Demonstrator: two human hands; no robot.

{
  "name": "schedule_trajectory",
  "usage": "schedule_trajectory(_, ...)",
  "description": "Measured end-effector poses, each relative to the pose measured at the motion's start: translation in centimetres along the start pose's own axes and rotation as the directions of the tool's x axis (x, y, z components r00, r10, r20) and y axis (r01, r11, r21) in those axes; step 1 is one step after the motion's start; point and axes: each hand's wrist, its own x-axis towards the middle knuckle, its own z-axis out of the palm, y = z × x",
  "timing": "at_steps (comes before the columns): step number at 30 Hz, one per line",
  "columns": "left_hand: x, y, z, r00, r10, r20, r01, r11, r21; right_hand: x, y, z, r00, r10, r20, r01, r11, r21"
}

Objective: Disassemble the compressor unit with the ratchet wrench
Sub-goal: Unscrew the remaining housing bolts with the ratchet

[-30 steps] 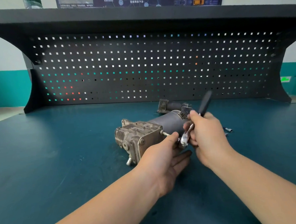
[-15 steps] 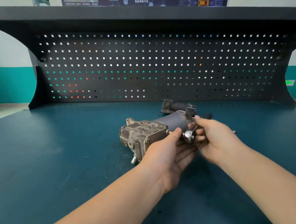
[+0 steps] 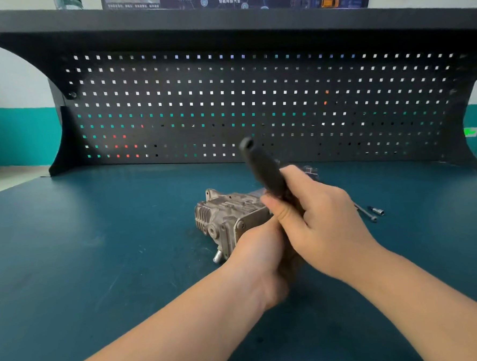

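Two hands: both bare, working together just in front of the compressor.
Right hand: fingers curled tight round the ratchet wrench, gripping low on its black handle; the handle sticks up and leans away to the left, blurred.
Wrench head: hidden behind the hands, so where it sits on the unit cannot be told.
Left hand: tucked under and against the right hand, back of the hand facing the camera; whether its fingers grip anything cannot be told.
Compressor unit: lying on its side on the teal workbench, finned metal end facing left, its right half covered by the hands.
Loose parts: a long bolt and a small socket lie side by side on the bench, right of the hands.
Backdrop: black pegboard standing along the far edge of the bench.
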Motion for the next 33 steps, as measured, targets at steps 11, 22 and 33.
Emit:
schedule_trajectory(11,0.6,-0.4,0.2,0.991,0.035,-0.126,-0.030,0.999,0.042,0.8,3.1,0.5,0.307,0.880,0.362,-0.541,-0.151,0.827)
schedule_trajectory(22,0.1,0.0,0.1,0.999,0.036,-0.039,-0.033,0.996,0.084,0.3,0.6,-0.4,0.984,0.176,0.013,-0.173,0.943,0.286)
schedule_trajectory(33,0.6,-0.2,0.2,0.990,0.044,-0.137,-0.032,0.996,0.086,1.1,2.8,0.2,0.382,0.889,0.252,-0.564,0.008,0.826)
